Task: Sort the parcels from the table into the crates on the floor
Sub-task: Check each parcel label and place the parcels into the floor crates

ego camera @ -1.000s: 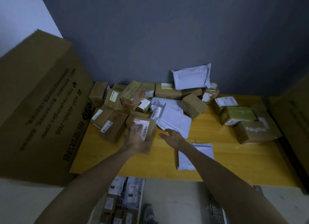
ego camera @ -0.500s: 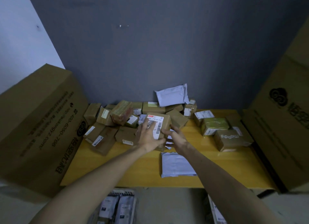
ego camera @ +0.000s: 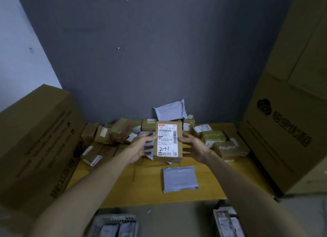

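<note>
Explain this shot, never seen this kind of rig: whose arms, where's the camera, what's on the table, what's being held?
No machine here: a person works bare-handed. The single camera sits on their head, looking forward and down, so the arms reach in from the bottom. The left hand and right hand grip a brown parcel by its sides above the yellow table. Its label faces the camera, with 241 handwritten on it. On the table lie a grey mailer bag, a pile of brown boxes and a box printed moody. On the floor below, a left crate and a right crate already hold parcels.
</note>
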